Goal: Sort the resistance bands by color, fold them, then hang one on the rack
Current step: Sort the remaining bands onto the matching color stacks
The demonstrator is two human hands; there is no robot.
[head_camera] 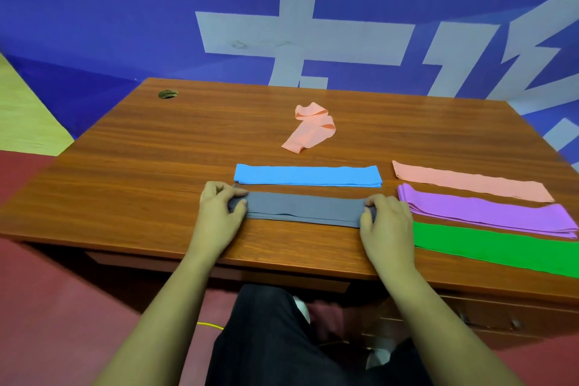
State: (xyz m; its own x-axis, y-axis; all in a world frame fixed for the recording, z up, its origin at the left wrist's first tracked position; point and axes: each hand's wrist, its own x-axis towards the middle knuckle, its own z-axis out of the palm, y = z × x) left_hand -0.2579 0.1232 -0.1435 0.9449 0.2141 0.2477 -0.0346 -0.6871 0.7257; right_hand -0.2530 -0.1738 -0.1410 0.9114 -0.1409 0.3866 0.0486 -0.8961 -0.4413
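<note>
A folded grey band (302,208) lies flat near the front edge of the wooden desk (141,166). My left hand (219,207) pinches its left end and my right hand (387,222) pinches its right end. Just behind it lies a folded blue band (308,175). At the right, three bands lie in a row: a peach one (470,182) at the back, a purple one (488,213) in the middle and a green one (495,247) in front. A loose, crumpled peach band (310,128) sits farther back. No rack is in view.
A round cable hole (168,94) is at the desk's back left corner. A blue wall with white shapes (297,28) stands right behind the desk. Drawers (488,320) sit under the desk at the right, and my legs are below the front edge.
</note>
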